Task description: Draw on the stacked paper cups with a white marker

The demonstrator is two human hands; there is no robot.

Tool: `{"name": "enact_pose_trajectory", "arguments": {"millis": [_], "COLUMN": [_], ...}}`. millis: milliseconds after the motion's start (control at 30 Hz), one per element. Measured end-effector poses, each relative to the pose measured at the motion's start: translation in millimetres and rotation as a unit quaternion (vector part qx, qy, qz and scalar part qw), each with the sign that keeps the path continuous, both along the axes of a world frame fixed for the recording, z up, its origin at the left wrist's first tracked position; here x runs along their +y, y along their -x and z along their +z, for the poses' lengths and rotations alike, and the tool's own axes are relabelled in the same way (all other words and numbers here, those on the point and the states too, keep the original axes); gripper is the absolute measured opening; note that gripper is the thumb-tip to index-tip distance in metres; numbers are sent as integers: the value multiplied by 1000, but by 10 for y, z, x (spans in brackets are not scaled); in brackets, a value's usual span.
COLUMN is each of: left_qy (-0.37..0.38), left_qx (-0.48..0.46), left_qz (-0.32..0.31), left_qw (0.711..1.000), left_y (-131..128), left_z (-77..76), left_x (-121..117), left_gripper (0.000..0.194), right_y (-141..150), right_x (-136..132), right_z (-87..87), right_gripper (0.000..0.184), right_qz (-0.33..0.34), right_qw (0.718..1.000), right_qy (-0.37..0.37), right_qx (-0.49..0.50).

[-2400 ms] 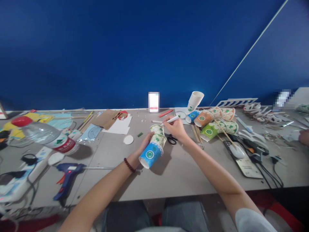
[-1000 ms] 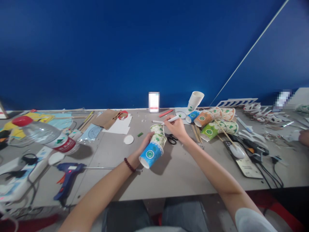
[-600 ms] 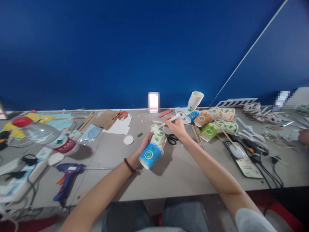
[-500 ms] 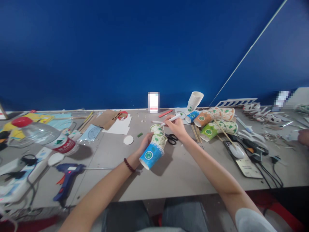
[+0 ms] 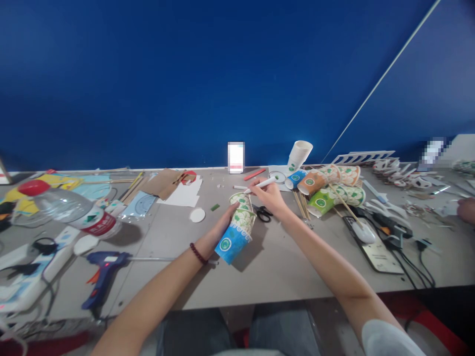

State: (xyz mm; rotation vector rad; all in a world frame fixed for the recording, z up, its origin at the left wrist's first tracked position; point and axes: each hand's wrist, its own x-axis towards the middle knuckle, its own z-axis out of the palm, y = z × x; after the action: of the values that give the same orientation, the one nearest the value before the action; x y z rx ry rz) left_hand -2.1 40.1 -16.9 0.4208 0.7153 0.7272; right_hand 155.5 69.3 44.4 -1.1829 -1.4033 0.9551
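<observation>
My left hand is closed around the side of a stack of paper cups, patterned in blue and green and lying tilted above the table. Between the fingers of my right hand is a white pen, its tip close to the far cup's rim; whether it touches I cannot tell. Black-handled scissors lie just right of the cups. A white round disc and a small green strip rest to the left of them.
On the left are a blue glue gun, a red-capped bottle and a power strip. A phone stands against the wall. Rightward lie joined paper cups, a white cup stack and cables. Another person's hand shows far right.
The cup stack has turned slightly in my left hand, its blue end shifting a little lower. My right hand and the pen have moved slightly left.
</observation>
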Motion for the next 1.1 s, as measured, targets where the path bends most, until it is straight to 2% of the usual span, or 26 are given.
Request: {"name": "enact_pose_trajectory", "arguments": {"millis": [167,567,1100], "left_qy": [-13,-10,-6], "left_qx": [-30,6,2], "left_qz": [-9,14,12], "left_qw": [999,1000,1000], "left_y": [19,-2,-1], "left_z": [-12,35,48], "left_x": [1,-19,-30], "left_gripper": [47,46,46], "right_y": [-33,-17,-17], "right_x": [39,-3,0], "right_z": [-13,33,32], "right_gripper": [12,14,12], "right_qz": [-5,-8,-11], "right_qw": [1000,998,998], "right_qy": [-11,-20,-16], "right_qx": [-10,-56,-62]}}
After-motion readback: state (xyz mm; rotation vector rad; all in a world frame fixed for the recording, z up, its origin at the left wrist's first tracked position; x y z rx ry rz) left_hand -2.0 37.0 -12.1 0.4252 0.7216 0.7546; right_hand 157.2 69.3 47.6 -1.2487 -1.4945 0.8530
